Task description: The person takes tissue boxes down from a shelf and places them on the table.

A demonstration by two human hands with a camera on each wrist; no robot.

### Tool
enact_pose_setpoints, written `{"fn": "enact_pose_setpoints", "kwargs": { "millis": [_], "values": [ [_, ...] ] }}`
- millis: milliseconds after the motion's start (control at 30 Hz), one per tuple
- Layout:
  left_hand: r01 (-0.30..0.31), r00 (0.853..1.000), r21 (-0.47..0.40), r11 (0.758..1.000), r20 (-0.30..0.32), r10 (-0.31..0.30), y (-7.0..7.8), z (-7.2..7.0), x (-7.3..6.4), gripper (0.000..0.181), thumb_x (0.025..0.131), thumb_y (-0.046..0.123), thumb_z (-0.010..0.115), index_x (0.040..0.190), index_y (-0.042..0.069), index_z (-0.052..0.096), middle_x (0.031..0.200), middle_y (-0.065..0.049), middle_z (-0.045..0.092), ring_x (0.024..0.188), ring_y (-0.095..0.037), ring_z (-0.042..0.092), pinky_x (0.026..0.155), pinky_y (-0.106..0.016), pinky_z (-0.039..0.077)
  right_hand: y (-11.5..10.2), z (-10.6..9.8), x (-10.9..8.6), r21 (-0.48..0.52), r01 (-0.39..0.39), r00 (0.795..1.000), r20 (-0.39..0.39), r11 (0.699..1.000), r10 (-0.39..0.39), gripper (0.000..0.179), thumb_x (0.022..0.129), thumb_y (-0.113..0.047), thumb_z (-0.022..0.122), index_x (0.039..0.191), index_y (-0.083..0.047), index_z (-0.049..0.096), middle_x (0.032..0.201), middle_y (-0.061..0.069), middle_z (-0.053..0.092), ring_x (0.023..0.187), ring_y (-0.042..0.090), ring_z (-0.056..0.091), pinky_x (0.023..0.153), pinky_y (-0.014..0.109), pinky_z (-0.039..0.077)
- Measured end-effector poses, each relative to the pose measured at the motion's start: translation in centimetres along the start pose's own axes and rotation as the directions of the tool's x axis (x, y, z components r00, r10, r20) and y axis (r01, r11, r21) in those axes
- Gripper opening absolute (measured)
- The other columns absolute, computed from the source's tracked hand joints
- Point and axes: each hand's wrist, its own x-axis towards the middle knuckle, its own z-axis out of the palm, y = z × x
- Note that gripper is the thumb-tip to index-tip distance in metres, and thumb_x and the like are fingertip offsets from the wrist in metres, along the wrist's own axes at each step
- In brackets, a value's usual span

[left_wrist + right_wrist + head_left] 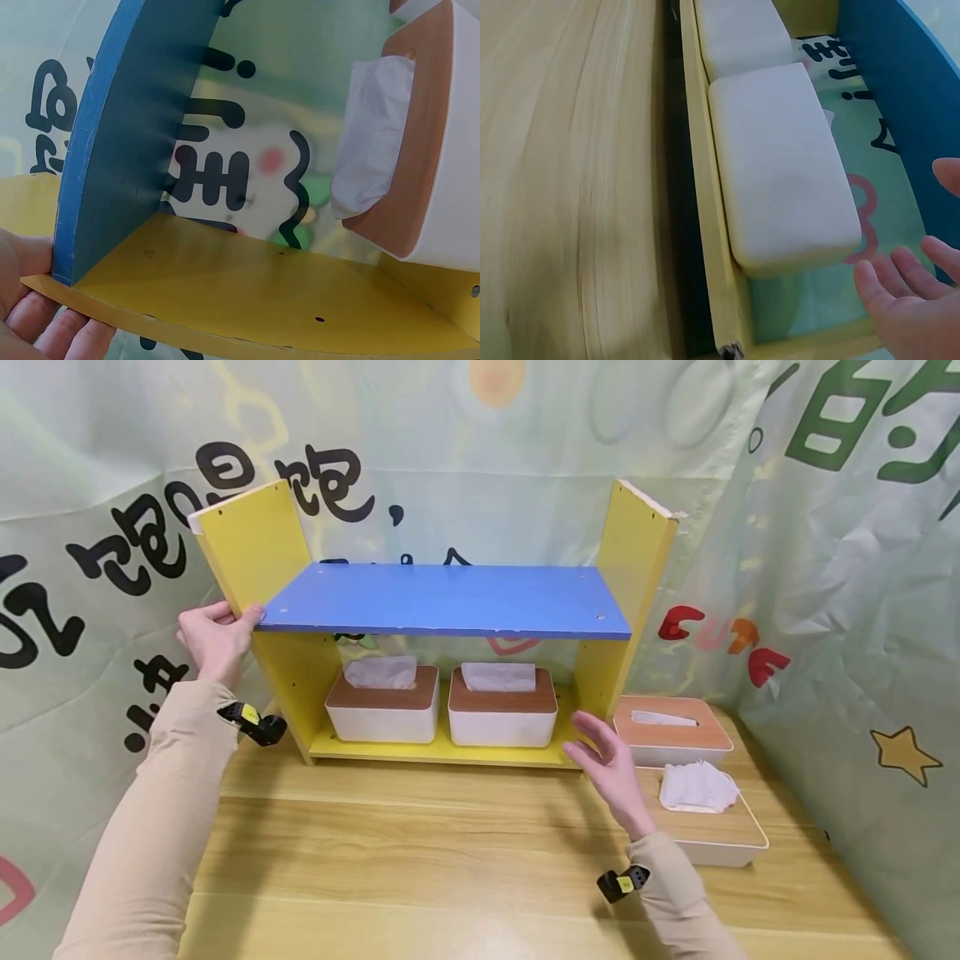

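Observation:
A small shelf with yellow side panels and a blue middle board (450, 602) stands upright on the table. My left hand (213, 639) grips the front edge of its left side panel (251, 543), thumb by the end of the blue board and fingers behind the panel. On the yellow bottom board sit two white tissue boxes with brown wooden lids, a left box (384, 724) and a right box (502, 728). Tissue sticks out of both. My right hand (613, 777) is in front of the shelf's lower right corner, fingers spread and slightly bent, holding nothing.
Right of the shelf, two more tissue boxes lie on the wooden table (420, 852): a rear box (667, 739) with a wooden lid and a nearer box (720, 852) with crumpled tissue on top. A printed cloth (480, 460) hangs behind and at both sides.

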Motion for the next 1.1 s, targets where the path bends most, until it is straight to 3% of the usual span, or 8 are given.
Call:
{"fn": "enact_pose_setpoints", "kwargs": {
  "millis": [133,300,400,500,600,700,833,1100],
  "values": [
    [0.001,1.0,0.008,1.0,0.0,-0.001,0.0,-0.1,0.0,0.053,0.089,0.028,0.075,0.136,0.008,0.062,0.081,0.026,0.07,0.152,-0.003,0.014,0.12,-0.015,0.022,0.3,0.7,0.6,-0.009,-0.066,0.998,0.017,0.998,0.066,0.063,0.093,0.002,0.064,0.151,0.006,0.037,0.152,0.007,0.045,0.138,0.008,0.045,0.117,0.027,0.04],
    [-0.007,1.0,0.0,1.0,-0.002,0.007,0.0,-0.1,0.0,0.053,0.089,0.027,0.075,0.136,0.006,0.062,0.062,0.037,0.057,0.152,-0.005,0.015,0.119,-0.016,0.024,1.0,1.5,1.6,0.014,-0.062,0.997,0.044,0.998,0.061,0.072,0.094,0.003,0.063,0.155,0.005,0.026,0.164,0.022,0.028,0.153,0.037,0.025,0.126,0.05,0.023],
    [-0.007,1.0,0.001,1.0,-0.004,0.007,0.0,-0.1,0.0,0.053,0.089,0.027,0.075,0.136,0.006,0.062,0.057,0.037,0.051,0.151,-0.005,0.015,0.119,-0.016,0.023,1.7,1.9,2.3,0.014,-0.046,0.998,0.043,0.999,0.046,0.076,0.093,0.003,0.065,0.157,0.004,0.023,0.164,0.024,0.024,0.154,0.039,0.021,0.127,0.052,0.02],
    [-0.001,1.0,0.01,1.0,-0.005,0.001,0.0,-0.1,0.0,0.053,0.089,0.028,0.075,0.136,0.007,0.062,0.085,0.025,0.072,0.15,-0.004,0.015,0.119,-0.016,0.021,2.3,2.2,2.9,0.005,-0.045,0.998,0.045,0.999,0.045,0.079,0.093,0.0,0.066,0.158,0.001,0.022,0.165,0.023,0.022,0.155,0.037,0.02,0.128,0.05,0.019],
    [0.001,1.0,0.019,1.0,-0.005,-0.001,0.0,-0.1,0.1,0.053,0.089,0.028,0.075,0.136,0.008,0.062,0.102,0.012,0.072,0.149,-0.004,0.015,0.119,-0.017,0.019,2.8,2.5,3.5,0.002,-0.045,0.998,0.045,0.999,0.045,0.081,0.093,-0.003,0.068,0.159,-0.003,0.022,0.167,0.02,0.021,0.156,0.034,0.018,0.129,0.049,0.017],
    [-0.002,1.0,0.011,1.0,-0.005,0.002,0.0,0.0,0.1,0.053,0.089,0.028,0.076,0.136,0.007,0.062,0.08,0.028,0.07,0.149,-0.004,0.016,0.119,-0.017,0.021,3.3,2.8,4.0,0.002,-0.046,0.998,0.046,0.999,0.046,0.083,0.093,-0.004,0.069,0.16,-0.005,0.021,0.168,0.017,0.018,0.158,0.031,0.015,0.129,0.047,0.016],
    [-0.003,1.0,0.001,1.0,-0.004,0.003,0.0,0.1,0.1,0.053,0.088,0.027,0.076,0.135,0.006,0.062,0.05,0.036,0.044,0.149,-0.006,0.016,0.119,-0.017,0.022,4.1,3.1,4.8,-0.022,-0.051,0.998,0.047,0.998,0.052,0.087,0.091,-0.004,0.071,0.16,-0.004,0.017,0.169,0.015,0.015,0.158,0.031,0.012,0.129,0.047,0.016],
    [0.006,1.0,0.0,1.0,-0.004,-0.006,0.0,0.0,0.2,0.053,0.088,0.028,0.077,0.135,0.008,0.063,0.054,0.038,0.051,0.149,-0.004,0.016,0.12,-0.017,0.02,5.0,3.2,6.7,-0.079,-0.058,0.997,0.052,0.995,0.062,0.096,0.087,-0.009,0.078,0.162,-0.011,0.017,0.17,0.013,0.016,0.158,0.03,0.014,0.129,0.049,0.015]
  ]
}}
